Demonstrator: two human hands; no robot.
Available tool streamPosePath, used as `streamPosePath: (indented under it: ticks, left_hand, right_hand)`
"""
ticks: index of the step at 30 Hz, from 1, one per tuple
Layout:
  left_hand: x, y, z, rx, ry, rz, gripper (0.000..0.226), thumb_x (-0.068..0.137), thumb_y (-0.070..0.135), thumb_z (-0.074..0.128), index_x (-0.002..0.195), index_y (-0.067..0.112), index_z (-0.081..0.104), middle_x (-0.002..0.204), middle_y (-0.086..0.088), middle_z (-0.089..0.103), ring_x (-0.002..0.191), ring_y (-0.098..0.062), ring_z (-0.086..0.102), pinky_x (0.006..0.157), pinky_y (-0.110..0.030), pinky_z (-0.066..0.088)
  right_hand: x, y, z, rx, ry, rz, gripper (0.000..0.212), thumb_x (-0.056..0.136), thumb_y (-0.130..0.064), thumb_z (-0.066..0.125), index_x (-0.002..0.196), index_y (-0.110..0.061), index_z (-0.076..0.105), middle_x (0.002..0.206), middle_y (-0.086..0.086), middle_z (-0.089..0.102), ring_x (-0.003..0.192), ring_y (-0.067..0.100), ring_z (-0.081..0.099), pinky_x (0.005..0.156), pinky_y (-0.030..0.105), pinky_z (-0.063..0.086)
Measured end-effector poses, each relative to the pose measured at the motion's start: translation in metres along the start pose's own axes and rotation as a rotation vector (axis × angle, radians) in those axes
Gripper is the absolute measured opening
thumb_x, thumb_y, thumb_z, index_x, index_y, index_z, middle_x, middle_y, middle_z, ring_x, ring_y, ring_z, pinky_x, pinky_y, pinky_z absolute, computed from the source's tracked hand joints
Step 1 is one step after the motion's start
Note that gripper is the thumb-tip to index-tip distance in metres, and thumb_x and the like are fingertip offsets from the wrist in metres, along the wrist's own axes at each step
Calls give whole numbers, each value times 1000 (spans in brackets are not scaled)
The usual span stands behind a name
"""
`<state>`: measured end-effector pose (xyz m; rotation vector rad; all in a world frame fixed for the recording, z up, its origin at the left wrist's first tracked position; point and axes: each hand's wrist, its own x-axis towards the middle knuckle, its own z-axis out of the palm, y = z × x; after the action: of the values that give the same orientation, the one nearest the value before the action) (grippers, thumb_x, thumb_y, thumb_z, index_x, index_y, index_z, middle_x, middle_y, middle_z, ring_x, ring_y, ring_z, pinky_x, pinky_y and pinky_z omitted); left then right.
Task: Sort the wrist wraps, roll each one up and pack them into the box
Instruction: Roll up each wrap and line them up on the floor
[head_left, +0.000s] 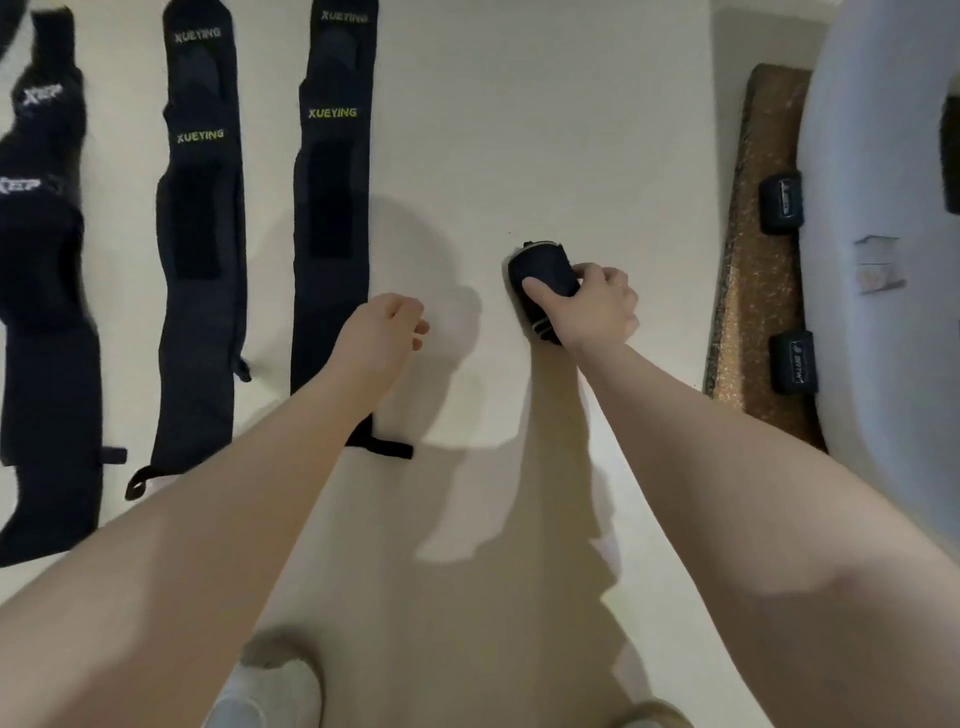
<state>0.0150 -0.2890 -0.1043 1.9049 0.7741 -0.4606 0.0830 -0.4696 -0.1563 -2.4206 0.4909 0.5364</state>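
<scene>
My right hand (597, 306) grips a rolled black wrist wrap (543, 270) on the pale floor, thumb over its near side. My left hand (387, 325) hovers to the left of it with fingers loosely curled, holding nothing. Three unrolled dark wraps lie flat in a row at the left: one marked XUEYING (332, 208) nearest my left hand, a second XUEYING wrap (200, 260), and a wider wrap (41, 291) at the far left. Two rolled wraps (780, 202) (794, 361) sit on the cork-like base of the box (753, 291) at the right.
A large pale rounded wall (883, 260) rises at the right edge beside the cork surface. My foot in a light shoe (270, 691) shows at the bottom. Open floor (519, 130) lies between the flat wraps and the box.
</scene>
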Motion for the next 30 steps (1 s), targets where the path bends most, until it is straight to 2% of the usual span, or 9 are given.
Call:
streamPosePath:
  ticks: [4,8,12,15,19,22,24,27,30]
  left_hand:
    - [-7,-24,-25,310,183,119,23,101,20,39,115,22,58,111,5,57,97,-11,54,88,-29,38]
    - [0,-60,-61,710,181,112,49,97,19,45,144,11,36,147,-13,34,128,-32,39,100,-46,41]
    - [-7,-76,-83,580,69,-165,39,98,19,43,134,2,39,130,-18,48,111,-35,49,87,-41,43]
    - [-18,-90,-83,401,-141,-235,43,100,22,42,140,7,35,129,-13,53,105,-29,54,89,-36,44]
    - [-23,-103,-75,32,-103,-251,42,100,28,43,140,15,35,119,-1,55,105,-23,56,96,-39,48]
    - [-14,-99,-77,-120,-82,-264,25,101,31,44,117,12,46,95,3,54,81,-13,55,66,-18,51]
    - [-10,-98,-85,-200,-102,-216,16,101,23,46,114,14,47,97,2,57,81,-11,57,62,-19,51]
    - [-4,-99,-104,24,-161,16,34,100,16,45,134,16,43,123,0,59,100,-18,60,86,-32,52]
    - [-4,-98,-123,234,-207,164,54,100,14,43,150,23,26,135,6,50,111,-20,56,91,-30,48]
  right_hand:
    - [-34,-12,3,-64,172,-260,71,82,-48,61,140,-14,37,149,4,31,140,24,19,111,40,11]
    - [-82,-37,40,-122,-204,-546,37,94,-23,50,127,-8,51,134,10,47,126,29,39,100,33,30]
    - [-109,-53,74,-79,-571,-309,32,98,-20,41,124,-3,48,118,12,56,109,27,52,88,28,37]
    - [-134,-56,90,28,-628,-152,30,98,-13,36,122,4,44,104,15,56,92,27,53,81,33,41]
    - [-154,-60,102,255,-610,1,24,97,-11,38,114,5,46,100,18,54,89,28,53,84,40,45]
    - [-153,-65,103,375,-607,89,25,98,-16,42,118,-3,49,100,17,56,94,31,58,91,41,45]
    - [-155,-71,103,337,-622,95,39,97,-23,47,129,0,43,113,12,56,106,30,56,94,38,43]
    - [-158,-86,106,103,-465,-1,67,92,-30,55,147,-15,21,142,9,33,128,29,39,106,41,37]
    - [-162,-111,107,133,-398,-79,64,94,-22,50,149,-18,19,151,6,19,135,28,30,111,38,30]
